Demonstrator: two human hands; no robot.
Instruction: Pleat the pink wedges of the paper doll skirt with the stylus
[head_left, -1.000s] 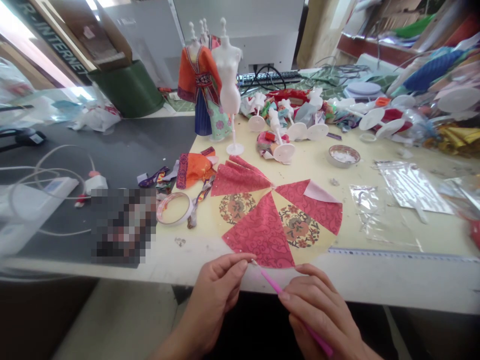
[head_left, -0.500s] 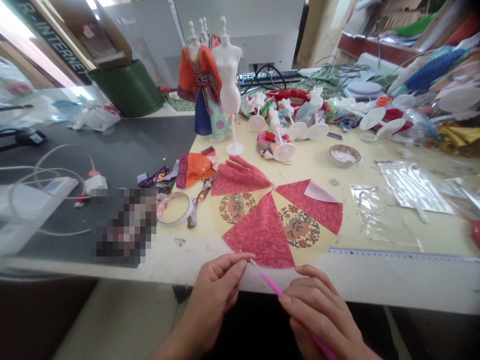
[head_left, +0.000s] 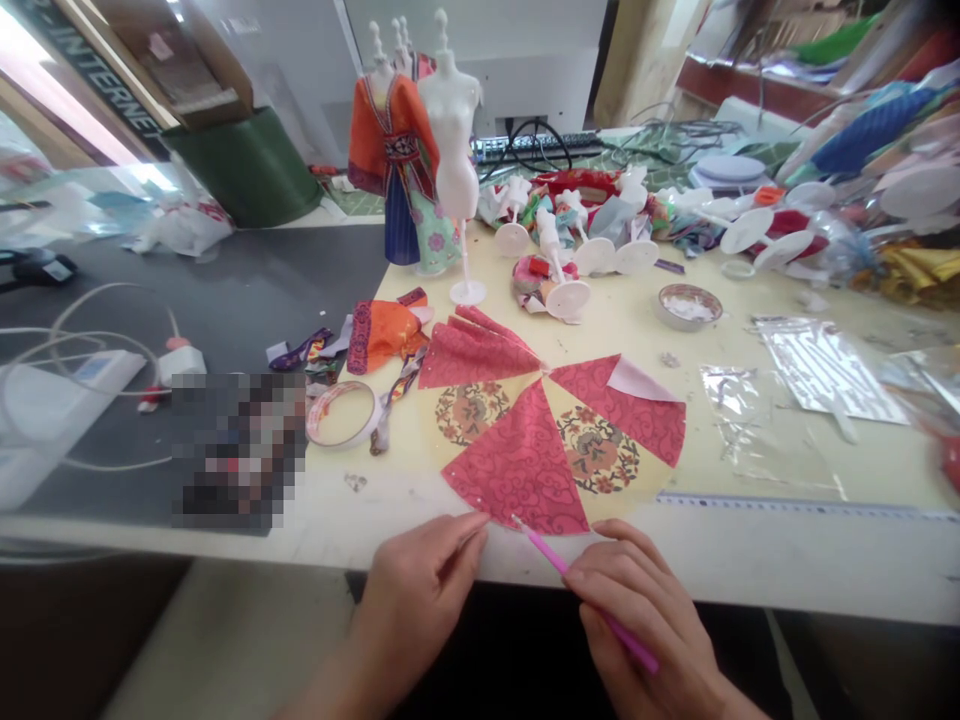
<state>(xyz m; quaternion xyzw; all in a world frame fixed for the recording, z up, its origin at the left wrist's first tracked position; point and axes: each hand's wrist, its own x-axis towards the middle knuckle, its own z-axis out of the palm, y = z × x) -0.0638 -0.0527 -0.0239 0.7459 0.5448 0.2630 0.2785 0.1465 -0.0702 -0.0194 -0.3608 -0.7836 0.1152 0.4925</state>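
Note:
My right hand [head_left: 637, 610] is closed around a pink pen-like tool [head_left: 551, 553], whose thin tip meets the lower edge of a red patterned fabric panel [head_left: 525, 460]. Just left of that tip, my left hand [head_left: 427, 580] has thumb and forefinger pinched near the same edge; what they hold, if anything, is too small to make out. The panel belongs to a fan-shaped fabric piece with red sections and cream sections bearing round flower motifs [head_left: 600, 452]. One corner at its right side is folded over, showing a pale pink underside.
A tape roll [head_left: 343, 414] and orange fabric [head_left: 386, 335] lie to the left. Behind stand a dressed doll form [head_left: 397, 160] and a bare white mannequin [head_left: 454, 150]. A small bowl [head_left: 688, 306], plastic packets [head_left: 825, 370] and a ruler [head_left: 795, 509] are at the right.
The tool's tip has moved from my left fingertips onto the red panel's lower edge. My left hand has shifted slightly left, away from the tip. The view has moved slightly.

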